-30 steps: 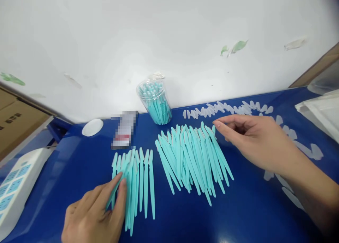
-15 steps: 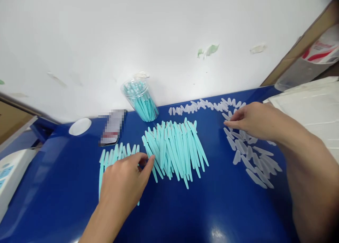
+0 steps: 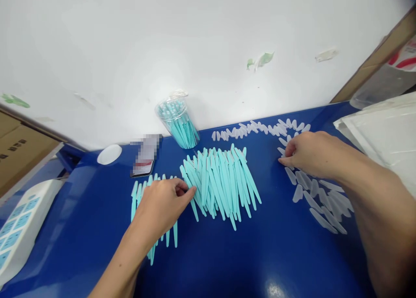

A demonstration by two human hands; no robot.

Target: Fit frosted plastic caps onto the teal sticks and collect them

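A pile of turquoise eyebrow razors (image 3: 224, 185) lies side by side on the blue table. At the pile's left edge, my left hand (image 3: 167, 200) has its thumb and index finger closed on a razor. Under and behind that hand is a second group of razors (image 3: 134, 198) with pale tips, partly hidden. To the right, translucent blade caps (image 3: 313, 187) are scattered, with a row of them curving along the back edge. My right hand (image 3: 307, 153) reaches in among these caps, fingertips pinched together on one, which is mostly hidden by the fingers.
A clear plastic cup (image 3: 180, 127) full of razors stands against the white wall. Left of it lie a phone (image 3: 144, 157) and a white round lid (image 3: 109, 154). A white power strip (image 3: 29, 224) is at far left, and white wrapped packages (image 3: 383, 133) are at right.
The view has shifted slightly, so the scene sits further right. My right hand's fingertips have lowered a little among the caps. My left hand stays at the razor pile's left edge.
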